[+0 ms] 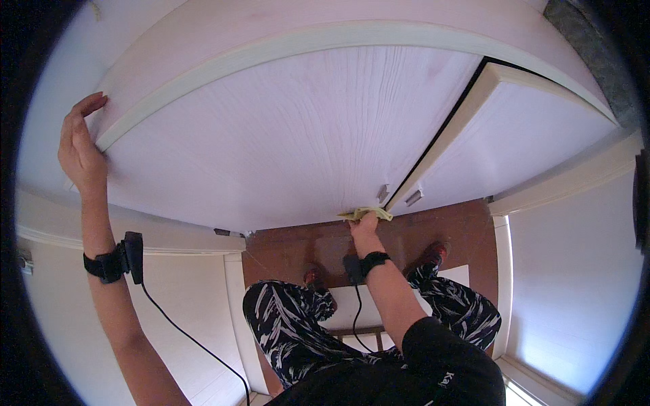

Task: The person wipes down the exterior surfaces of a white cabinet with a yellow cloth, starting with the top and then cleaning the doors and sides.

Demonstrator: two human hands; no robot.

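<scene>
A pale wood-grain cabinet door [284, 137] fills the middle of the view, beside a narrower door [538, 116] that stands slightly ajar at the right, a dark gap between them. Each door has a small metal handle near the gap. My right hand [366, 223] is low at the large door's bottom edge, gripping a yellowish cloth [376, 212] against it. At the far left my left hand [84, 142] rests at the cabinet's upper left corner, fingers slightly bent and holding nothing that shows. Each forearm wears a black strapped device with a cable.
Reddish-brown floor [284, 243] lies below the cabinet, with my shoes on it. White panels with door frames stand at the left and right [569, 274]. Between my legs is a white surface with a brown frame. A dark grey surface [584, 56] is at the upper right.
</scene>
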